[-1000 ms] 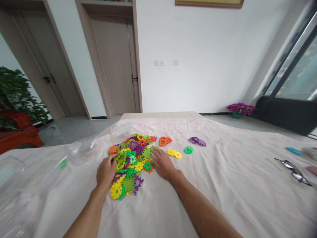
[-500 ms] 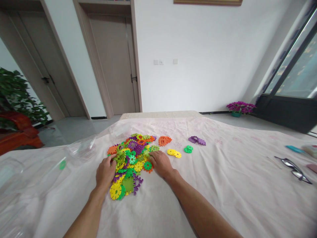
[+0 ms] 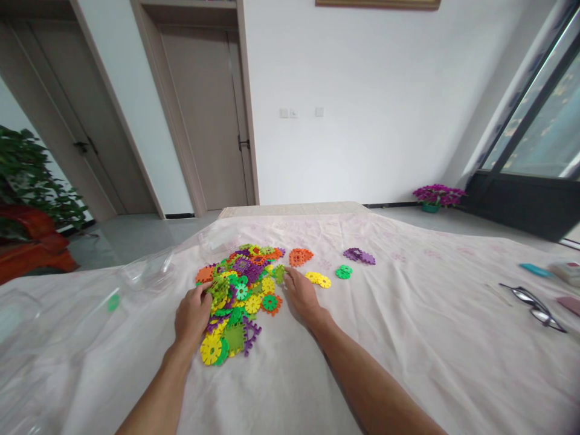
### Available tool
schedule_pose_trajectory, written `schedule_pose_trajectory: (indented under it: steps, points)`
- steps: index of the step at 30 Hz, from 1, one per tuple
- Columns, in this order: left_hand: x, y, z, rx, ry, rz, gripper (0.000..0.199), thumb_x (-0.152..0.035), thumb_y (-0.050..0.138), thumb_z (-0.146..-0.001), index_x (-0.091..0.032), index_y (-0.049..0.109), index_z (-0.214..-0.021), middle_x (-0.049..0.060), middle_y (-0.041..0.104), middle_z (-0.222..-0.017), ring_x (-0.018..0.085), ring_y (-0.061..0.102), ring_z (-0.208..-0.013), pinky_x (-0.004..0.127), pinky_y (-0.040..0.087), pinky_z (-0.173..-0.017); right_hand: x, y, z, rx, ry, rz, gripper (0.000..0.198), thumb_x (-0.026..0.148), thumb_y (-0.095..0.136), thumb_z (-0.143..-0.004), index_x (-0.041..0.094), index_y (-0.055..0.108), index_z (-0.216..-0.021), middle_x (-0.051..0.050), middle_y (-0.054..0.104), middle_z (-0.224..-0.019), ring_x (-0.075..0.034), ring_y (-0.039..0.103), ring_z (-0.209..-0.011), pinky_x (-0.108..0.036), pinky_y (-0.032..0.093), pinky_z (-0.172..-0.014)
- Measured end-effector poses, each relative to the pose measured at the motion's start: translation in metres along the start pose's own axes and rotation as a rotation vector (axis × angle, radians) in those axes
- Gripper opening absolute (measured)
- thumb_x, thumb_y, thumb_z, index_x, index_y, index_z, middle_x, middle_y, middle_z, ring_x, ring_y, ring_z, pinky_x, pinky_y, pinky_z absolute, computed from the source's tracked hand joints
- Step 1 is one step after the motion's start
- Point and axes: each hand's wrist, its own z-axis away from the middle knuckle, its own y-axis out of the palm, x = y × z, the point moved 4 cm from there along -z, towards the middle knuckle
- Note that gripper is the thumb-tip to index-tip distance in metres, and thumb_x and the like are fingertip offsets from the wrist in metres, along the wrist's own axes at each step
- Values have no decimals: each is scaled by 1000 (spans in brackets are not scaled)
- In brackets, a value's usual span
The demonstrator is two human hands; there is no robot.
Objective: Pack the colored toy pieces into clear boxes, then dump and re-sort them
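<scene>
A heap of plastic interlocking pieces (image 3: 247, 269) in yellow, green, purple and orange lies on the cloth before me. My left hand (image 3: 193, 314) is closed at the heap's left side, its fingertips on an olive-green toothed piece (image 3: 220, 289). To the right of the heap, my right hand (image 3: 302, 297) pinches a light green toothed piece (image 3: 279, 274) by its edge. Beyond that hand lie orange pieces (image 3: 301, 257), yellow discs (image 3: 318, 278), green discs (image 3: 344, 272) and purple pieces (image 3: 359, 255), grouped by colour.
Clear plastic containers (image 3: 147, 272) stand along the left side of the cloth-covered table (image 3: 408, 338). On the right lie eyeglasses (image 3: 534, 306) and a blue object (image 3: 535, 270). Farther off, a pot of magenta flowers (image 3: 438, 195) sits on the floor by the wall.
My right hand has drawn slightly right, away from the heap, with the light green piece between its fingers. The left hand has stayed nearly in place.
</scene>
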Motion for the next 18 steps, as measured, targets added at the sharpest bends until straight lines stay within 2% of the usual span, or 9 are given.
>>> schedule_pose_trajectory:
  steps: [4,9,18]
  points:
    - [-1,0,0,5,-4,9,40,-31,41,-93,-25,62,-127,9,65,-128,26,61,-116,36,46,-95,-2,4,-1,31,33,53,39,25,51,-93,23,62,-131,-5,76,-105,-20,68,-98,-27,45,-83]
    - [0,0,0,5,-6,19,40,-31,41,-94,-26,61,-128,9,64,-128,26,61,-115,36,46,-95,-14,7,-5,-14,74,56,42,19,48,-89,21,64,-128,-5,76,-103,-21,68,-90,-29,46,-80]
    - [2,2,-1,4,0,9,38,-32,43,-94,-25,62,-126,9,66,-125,26,62,-112,35,48,-91,-25,3,-7,-215,10,-76,36,18,47,-79,20,70,-107,-5,70,-89,-20,62,-79,-30,49,-76]
